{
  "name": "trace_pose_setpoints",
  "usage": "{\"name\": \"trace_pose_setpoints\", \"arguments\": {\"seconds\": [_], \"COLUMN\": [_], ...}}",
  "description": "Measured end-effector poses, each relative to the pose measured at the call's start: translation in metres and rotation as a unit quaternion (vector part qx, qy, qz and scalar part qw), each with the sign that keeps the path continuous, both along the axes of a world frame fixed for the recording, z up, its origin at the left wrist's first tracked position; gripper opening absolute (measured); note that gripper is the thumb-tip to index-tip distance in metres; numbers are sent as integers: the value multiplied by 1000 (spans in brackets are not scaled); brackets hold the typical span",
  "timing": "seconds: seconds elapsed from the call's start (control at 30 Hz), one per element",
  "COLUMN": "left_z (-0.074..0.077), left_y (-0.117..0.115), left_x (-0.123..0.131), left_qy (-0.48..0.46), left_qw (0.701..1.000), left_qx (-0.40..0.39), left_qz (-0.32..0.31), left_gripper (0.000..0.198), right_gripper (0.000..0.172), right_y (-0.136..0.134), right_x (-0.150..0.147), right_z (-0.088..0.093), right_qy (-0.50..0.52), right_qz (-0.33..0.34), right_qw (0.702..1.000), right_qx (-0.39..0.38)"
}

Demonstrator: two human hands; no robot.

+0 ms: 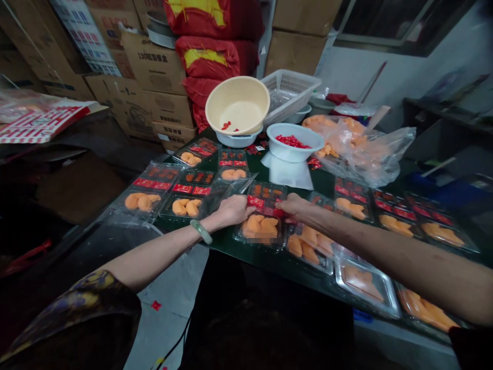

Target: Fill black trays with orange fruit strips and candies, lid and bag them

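Observation:
A clear-wrapped black tray [261, 218] of orange fruit-like pieces with red labels lies at the table's near edge, between my left hand [234, 209] and my right hand [295, 207]. My left hand, with a pale green bangle [201, 231] on its wrist, is at the tray's upper left side, over clear plastic film [231, 189]. My right hand's fingers reach over the tray's upper right corner. Neither hand's grip shows clearly. Similar trays [141, 195] lie around both hands on the dark green table [227, 246].
A white bowl of red pieces [292, 144] stands on white paper behind the trays. Farther back are a cream basin [236, 105], a white basket [288, 95], and a plastic bag of orange pieces [358, 149]. Cardboard boxes [154, 72] and red sacks [208, 56] are stacked behind.

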State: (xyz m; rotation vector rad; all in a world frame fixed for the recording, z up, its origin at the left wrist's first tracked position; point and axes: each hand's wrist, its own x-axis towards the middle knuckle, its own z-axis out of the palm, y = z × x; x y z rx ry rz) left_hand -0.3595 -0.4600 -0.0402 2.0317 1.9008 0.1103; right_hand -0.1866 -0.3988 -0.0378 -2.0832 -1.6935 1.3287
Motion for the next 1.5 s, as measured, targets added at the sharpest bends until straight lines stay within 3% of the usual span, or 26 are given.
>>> {"name": "trace_pose_setpoints", "arguments": {"seconds": [0.2,0.3,0.37,0.5,0.57,0.63,0.67,0.73,0.8,0.87,0.93,1.17,1.3,1.5], "left_z": [-8,-14,-14,2,12,21,25,31,35,38,39,27,24,33], "left_y": [5,10,11,10,9,9,9,9,9,8,5,-4,-7,-12], "left_x": [-6,-10,-11,-16,-22,-32,-36,-46,-54,-61,-66,-68,-52,-38], "left_qy": [-49,-140,-273,-497,-550,-617,-649,-688,-700,-702,-703,-694,-652,-574], "left_qw": [998,988,953,843,806,753,725,689,675,670,666,678,719,775], "left_qx": [1,11,1,-56,-78,-85,-78,-56,-32,-14,-3,-3,-3,50], "left_qz": [30,69,128,197,203,214,218,222,231,242,249,241,240,260], "left_gripper": [35,26,16,16,16,17,18,17,13,11,11,16,13,10], "right_gripper": [11,17,19,20,28,40,45,50,45,37,29,10,12,12], "right_y": [-1,-5,-9,-15,-14,-9,-6,1,8,14,17,21,18,13], "right_x": [12,17,19,26,32,38,40,42,41,37,34,28,22,27], "right_z": [24,31,35,42,42,38,35,27,21,18,18,17,17,18], "right_qy": [32,93,137,221,225,141,69,-81,-174,-215,-227,-223,-220,-194], "right_qz": [-47,-55,-61,-61,15,171,261,410,503,541,541,471,430,345], "right_qw": [995,990,984,971,974,971,948,867,796,764,762,819,849,893], "right_qx": [-77,-95,-92,-69,-26,93,167,272,290,279,275,239,215,216]}}
